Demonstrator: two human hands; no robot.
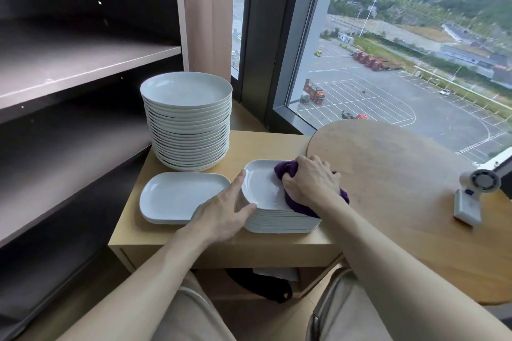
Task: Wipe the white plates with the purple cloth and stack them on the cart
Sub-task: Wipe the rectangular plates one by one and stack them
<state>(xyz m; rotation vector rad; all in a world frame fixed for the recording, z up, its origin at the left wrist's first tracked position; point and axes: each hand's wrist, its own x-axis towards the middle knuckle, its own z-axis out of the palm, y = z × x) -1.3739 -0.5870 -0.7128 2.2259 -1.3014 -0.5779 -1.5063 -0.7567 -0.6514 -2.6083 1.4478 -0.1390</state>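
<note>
A stack of white square plates [263,188] stands on the wooden cart [277,241]. My right hand [310,180] grips the bunched purple cloth [285,169] and presses it on the top plate. My left hand [224,209] holds the left edge of that top plate, with the thumb on the rim and the fingers along the side. To the left, two white square plates [177,196] lie stacked on the cart. Behind them rises a tall stack of round white plates [188,119].
A round wooden table [401,174] adjoins the cart on the right, with a small white fan [473,196] on it. Dark shelves [83,63] stand at the left. A window lies behind. A dark bag sits under the cart [263,285].
</note>
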